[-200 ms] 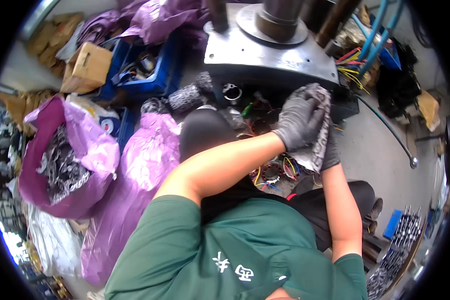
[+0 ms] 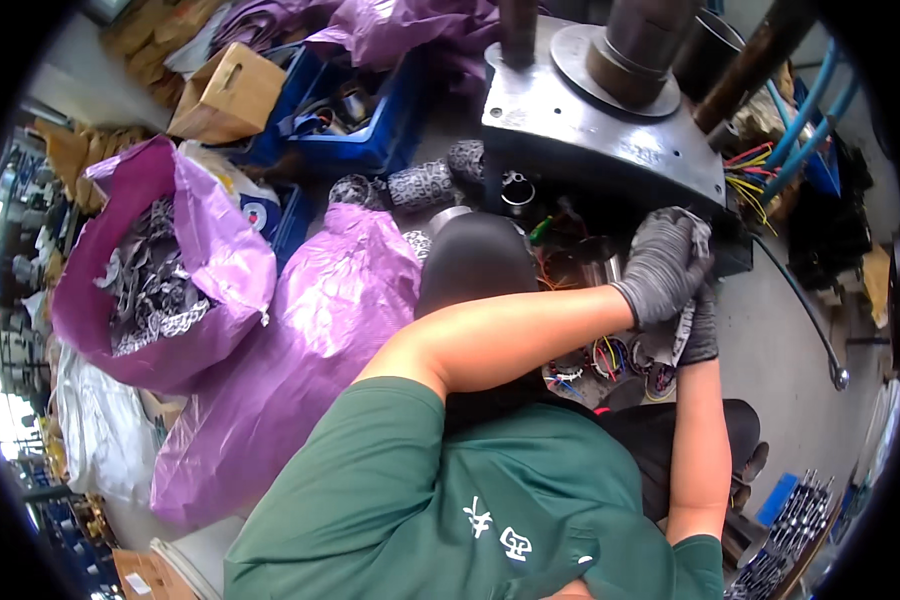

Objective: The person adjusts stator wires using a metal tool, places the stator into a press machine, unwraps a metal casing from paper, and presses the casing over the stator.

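Cloth [image 2: 684,332], grey-patterned, just below machine base [image 2: 585,110], left hand [image 2: 665,268] clasped over it, right hand [image 2: 705,330] touching it, right finger grip hidden, cannot tell

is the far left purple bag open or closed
Open: the purple bag has a wide, gaping mouth, and crumpled grey-and-black patterned scraps show inside it.

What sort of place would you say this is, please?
Probably an industrial workshop, judging by the thick grey steel machine block, the round parts with coloured wires and the blue plastic crate.
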Available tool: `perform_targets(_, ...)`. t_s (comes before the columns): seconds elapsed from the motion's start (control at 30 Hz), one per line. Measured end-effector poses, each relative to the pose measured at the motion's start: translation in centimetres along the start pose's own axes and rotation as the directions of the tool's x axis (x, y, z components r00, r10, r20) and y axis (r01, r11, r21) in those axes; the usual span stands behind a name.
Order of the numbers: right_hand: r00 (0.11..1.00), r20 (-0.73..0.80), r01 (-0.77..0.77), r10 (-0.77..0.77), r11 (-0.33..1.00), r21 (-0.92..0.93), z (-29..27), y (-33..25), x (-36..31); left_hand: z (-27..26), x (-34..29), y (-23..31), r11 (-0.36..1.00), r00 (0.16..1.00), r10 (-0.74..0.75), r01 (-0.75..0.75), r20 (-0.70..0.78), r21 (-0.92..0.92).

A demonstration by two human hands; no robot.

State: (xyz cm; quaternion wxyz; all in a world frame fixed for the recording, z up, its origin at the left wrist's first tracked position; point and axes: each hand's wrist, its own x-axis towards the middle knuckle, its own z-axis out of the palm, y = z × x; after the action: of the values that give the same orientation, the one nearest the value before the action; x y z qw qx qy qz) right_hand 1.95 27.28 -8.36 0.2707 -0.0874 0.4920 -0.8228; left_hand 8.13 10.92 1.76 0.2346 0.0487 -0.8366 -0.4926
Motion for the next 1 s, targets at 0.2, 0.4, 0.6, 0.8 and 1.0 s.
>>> perform_targets(0.2, 0.958, -0.134, 0.23, -0.253, 0.959, -0.168, -0.5, -5.0, -1.1, -7.8, 2.0, 2.8, 0.813, 0.851, -0.061, 0.345, 0.522, -0.468)
perform_targets(0.4, 0.952, -0.3, 0.078, -0.053, 0.994, 0.074, 1.1, -11.0, -3.4, -16.7, 2.5, -12.2, 0.751, 0.838, -0.328, -0.048, -0.436, -0.658)
perform_targets(0.6, 0.902, -0.261, 0.188, -0.344, 0.856, -0.481, 3.8, -10.0, -4.0, -20.2, -4.7, -37.1, 0.577, 0.538, -0.709, 0.814, -0.456, 0.063)
perform_targets(0.8, 0.943, -0.184, 0.139, -0.276, 0.832, -0.537, 3.0, -8.5, -4.1, -26.2, -14.7, -48.0, 0.349, 0.508, -0.846, 0.757, -0.161, 0.553)
perform_targets(1.0, 0.948, -0.117, 0.203, -0.296, 0.845, -0.494, 2.5, -8.6, -4.4, -25.4, -13.0, -44.2, 0.535, 0.542, -0.833, 0.742, 0.108, 0.404)
